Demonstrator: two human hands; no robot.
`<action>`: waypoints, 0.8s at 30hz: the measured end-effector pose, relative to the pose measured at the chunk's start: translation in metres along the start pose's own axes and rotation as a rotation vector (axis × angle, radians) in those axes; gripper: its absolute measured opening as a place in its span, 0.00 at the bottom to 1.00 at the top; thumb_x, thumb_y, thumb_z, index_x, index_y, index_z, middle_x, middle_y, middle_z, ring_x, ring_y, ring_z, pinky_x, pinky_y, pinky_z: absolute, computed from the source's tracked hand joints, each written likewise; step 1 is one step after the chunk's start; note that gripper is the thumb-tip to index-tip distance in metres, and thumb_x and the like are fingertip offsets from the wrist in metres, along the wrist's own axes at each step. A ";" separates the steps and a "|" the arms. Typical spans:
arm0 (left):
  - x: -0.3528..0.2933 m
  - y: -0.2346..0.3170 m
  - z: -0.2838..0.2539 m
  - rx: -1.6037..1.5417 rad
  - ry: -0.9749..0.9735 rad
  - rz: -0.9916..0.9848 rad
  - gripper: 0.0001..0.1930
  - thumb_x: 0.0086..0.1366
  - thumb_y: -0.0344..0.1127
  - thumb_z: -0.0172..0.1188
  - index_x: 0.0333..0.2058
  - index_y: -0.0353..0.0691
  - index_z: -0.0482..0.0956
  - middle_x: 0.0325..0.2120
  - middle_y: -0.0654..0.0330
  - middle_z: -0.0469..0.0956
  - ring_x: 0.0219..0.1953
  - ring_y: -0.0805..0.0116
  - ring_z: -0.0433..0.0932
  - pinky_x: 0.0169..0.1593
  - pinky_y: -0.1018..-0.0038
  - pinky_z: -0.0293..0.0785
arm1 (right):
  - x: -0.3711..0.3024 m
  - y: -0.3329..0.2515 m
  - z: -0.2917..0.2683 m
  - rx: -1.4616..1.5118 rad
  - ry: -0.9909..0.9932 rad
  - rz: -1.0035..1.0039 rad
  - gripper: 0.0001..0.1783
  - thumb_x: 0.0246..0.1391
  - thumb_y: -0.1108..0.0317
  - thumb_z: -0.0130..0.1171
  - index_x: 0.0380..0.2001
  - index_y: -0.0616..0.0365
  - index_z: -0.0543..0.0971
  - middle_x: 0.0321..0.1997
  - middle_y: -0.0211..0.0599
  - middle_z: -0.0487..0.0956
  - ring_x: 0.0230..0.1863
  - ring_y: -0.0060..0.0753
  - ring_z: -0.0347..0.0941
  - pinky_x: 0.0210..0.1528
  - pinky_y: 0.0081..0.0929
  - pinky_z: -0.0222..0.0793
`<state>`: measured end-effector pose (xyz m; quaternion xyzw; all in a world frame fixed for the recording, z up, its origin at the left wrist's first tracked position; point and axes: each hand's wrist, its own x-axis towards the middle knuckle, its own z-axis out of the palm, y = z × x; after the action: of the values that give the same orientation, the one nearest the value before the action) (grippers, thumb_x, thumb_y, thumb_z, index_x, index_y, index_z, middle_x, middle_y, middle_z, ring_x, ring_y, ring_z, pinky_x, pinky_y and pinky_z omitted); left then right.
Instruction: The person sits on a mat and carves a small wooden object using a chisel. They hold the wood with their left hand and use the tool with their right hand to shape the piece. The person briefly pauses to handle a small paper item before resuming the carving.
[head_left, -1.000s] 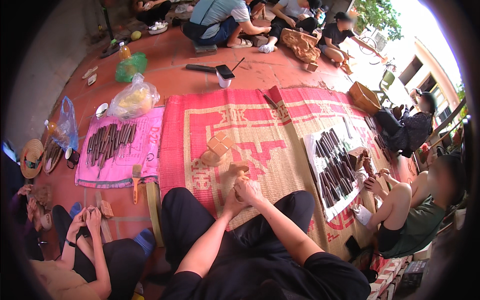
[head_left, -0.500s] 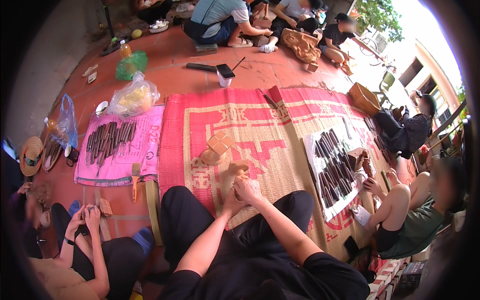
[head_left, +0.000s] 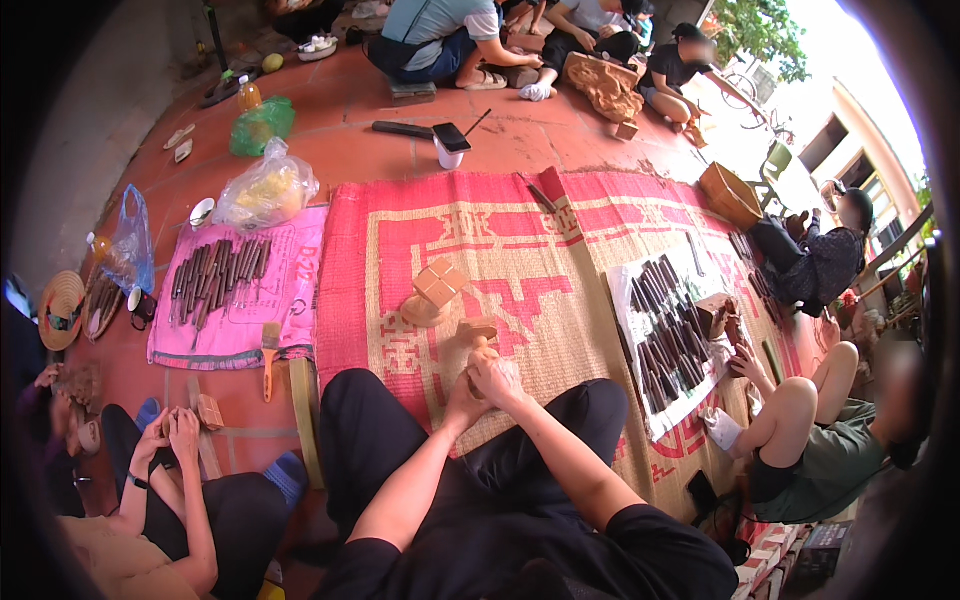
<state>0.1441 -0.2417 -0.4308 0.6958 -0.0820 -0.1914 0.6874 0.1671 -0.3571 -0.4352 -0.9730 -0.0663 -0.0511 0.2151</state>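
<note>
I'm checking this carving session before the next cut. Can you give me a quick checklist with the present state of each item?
1. Both hands on the work: left hand and right hand meet at the small wooden piece: ok.
2. Cutting edge pointing away from fingers: cannot tell.
3. Piece over the woven mat: ok.
4. Wooden blocks lie apart from the hands: ok.
5. Neighbour's hand away from the work: ok.

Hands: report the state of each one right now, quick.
Left hand: closed around the small wooden piece.
Right hand: fingers curled on the same wooden piece, pressed against the left.
</note>
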 end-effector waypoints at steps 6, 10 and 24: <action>-0.004 0.009 0.009 -0.113 0.013 -0.020 0.33 0.46 0.35 0.72 0.48 0.32 0.64 0.43 0.55 0.75 0.46 0.69 0.75 0.49 0.73 0.73 | 0.039 0.005 -0.008 0.032 -0.002 0.108 0.08 0.52 0.64 0.52 0.29 0.57 0.74 0.28 0.47 0.79 0.32 0.48 0.77 0.33 0.43 0.71; -0.005 0.015 0.002 -0.012 0.028 -0.012 0.34 0.46 0.36 0.72 0.49 0.32 0.63 0.43 0.56 0.74 0.46 0.69 0.75 0.48 0.73 0.73 | 0.028 -0.008 -0.022 0.059 -0.047 0.139 0.08 0.51 0.63 0.53 0.29 0.56 0.75 0.27 0.48 0.79 0.31 0.47 0.77 0.33 0.42 0.71; -0.002 -0.009 0.003 0.005 0.086 -0.014 0.36 0.42 0.39 0.73 0.48 0.32 0.65 0.42 0.55 0.75 0.43 0.66 0.75 0.48 0.71 0.71 | 0.029 0.003 -0.020 0.095 -0.028 0.113 0.09 0.52 0.61 0.52 0.32 0.53 0.75 0.30 0.46 0.79 0.32 0.48 0.77 0.34 0.43 0.71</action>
<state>0.1395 -0.2431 -0.4394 0.7057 -0.0481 -0.1657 0.6871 0.1949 -0.3653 -0.4148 -0.9645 -0.0164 -0.0222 0.2628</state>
